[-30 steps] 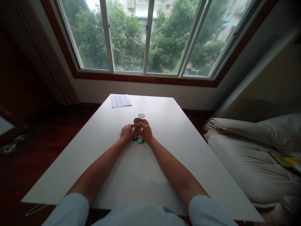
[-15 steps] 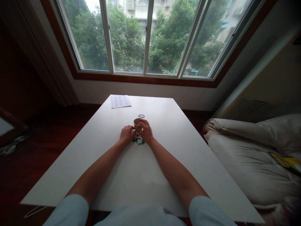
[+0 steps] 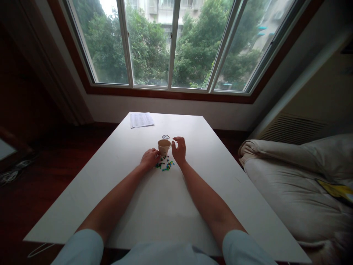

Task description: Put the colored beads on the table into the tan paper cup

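Observation:
A small tan paper cup stands upright on the white table. Just in front of it lies a scatter of several tiny blue, green and yellow pieces. My left hand rests on the table left of the cup, fingers curled, fingertips close to the cup's base and the pieces; what it pinches, if anything, is too small to see. My right hand hovers right of the cup, fingers spread and apart from it, holding nothing.
A small round ring-like object lies behind the cup. A printed sheet of paper sits at the table's far left corner. A cushioned sofa flanks the table's right side. A wide window faces the far end.
My right hand has let go of the cup and moved off to the right with fingers open. The cup now stands uncovered. My left hand has barely shifted.

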`<move>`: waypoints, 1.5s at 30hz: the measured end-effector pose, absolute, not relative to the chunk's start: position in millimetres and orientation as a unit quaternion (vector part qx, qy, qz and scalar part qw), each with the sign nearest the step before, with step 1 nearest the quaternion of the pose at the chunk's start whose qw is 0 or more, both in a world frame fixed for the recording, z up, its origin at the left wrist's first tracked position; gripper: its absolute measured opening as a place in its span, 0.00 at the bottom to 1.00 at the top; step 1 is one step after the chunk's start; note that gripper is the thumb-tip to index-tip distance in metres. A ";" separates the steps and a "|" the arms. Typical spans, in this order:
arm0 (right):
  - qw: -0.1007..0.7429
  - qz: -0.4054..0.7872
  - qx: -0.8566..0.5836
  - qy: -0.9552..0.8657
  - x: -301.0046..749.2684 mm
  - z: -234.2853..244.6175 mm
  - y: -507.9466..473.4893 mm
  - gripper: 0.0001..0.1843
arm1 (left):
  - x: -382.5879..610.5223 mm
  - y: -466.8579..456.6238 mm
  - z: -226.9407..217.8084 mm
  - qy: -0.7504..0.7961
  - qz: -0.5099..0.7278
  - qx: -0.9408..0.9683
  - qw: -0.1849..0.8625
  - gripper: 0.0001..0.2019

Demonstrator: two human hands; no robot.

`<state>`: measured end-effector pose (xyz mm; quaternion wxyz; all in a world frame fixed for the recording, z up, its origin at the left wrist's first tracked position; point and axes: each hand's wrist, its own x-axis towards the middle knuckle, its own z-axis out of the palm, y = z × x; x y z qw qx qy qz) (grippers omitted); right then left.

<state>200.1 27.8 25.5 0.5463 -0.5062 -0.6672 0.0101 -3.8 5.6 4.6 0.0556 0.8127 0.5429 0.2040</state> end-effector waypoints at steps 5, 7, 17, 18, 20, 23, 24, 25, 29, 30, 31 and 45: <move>0.297 0.112 -0.690 -0.650 222.5 26.1 41.6 0.15 | -2.7 3.6 5.6 0.543 0.200 0.813 0.073 0.12; 0.198 0.143 -0.705 -0.666 225.9 25.1 43.3 0.14 | -3.4 4.1 4.5 0.538 0.201 0.815 0.081 0.12; 0.051 0.163 -0.538 -0.826 214.3 33.1 30.1 0.10 | -10.3 10.6 0.4 0.528 0.226 0.813 0.099 0.12; 0.050 0.172 -0.521 -0.835 214.1 34.7 28.9 0.10 | -10.8 11.2 0.5 0.532 0.226 0.810 0.098 0.12; 0.042 0.193 -0.499 -0.843 213.7 37.7 27.2 0.09 | -11.5 11.9 1.1 0.544 0.222 0.804 0.095 0.12; 0.029 0.227 -0.475 -0.850 213.5 41.4 25.1 0.11 | -11.7 12.3 1.9 0.557 0.216 0.796 0.092 0.12; 0.025 0.233 -0.465 -0.854 213.6 42.1 24.3 0.12 | -11.5 12.3 2.1 0.559 0.215 0.795 0.093 0.12; 0.021 0.235 -0.455 -0.859 213.9 42.6 23.2 0.13 | -11.3 12.3 2.3 0.560 0.214 0.795 0.094 0.12; 0.012 0.223 -0.432 -0.874 213.5 41.9 16.9 0.17 | -10.3 11.9 2.9 0.568 0.211 0.789 0.100 0.12; 0.013 0.217 -0.430 -0.876 212.6 41.6 14.9 0.18 | -10.3 11.9 3.0 0.568 0.212 0.789 0.101 0.12; 0.014 0.209 -0.430 -0.878 211.2 41.4 12.8 0.18 | -10.4 11.8 2.9 0.567 0.214 0.789 0.102 0.12; 0.029 0.135 -0.451 -0.882 194.0 42.2 1.1 0.05 | -10.4 11.3 3.7 0.567 0.220 0.786 0.110 0.12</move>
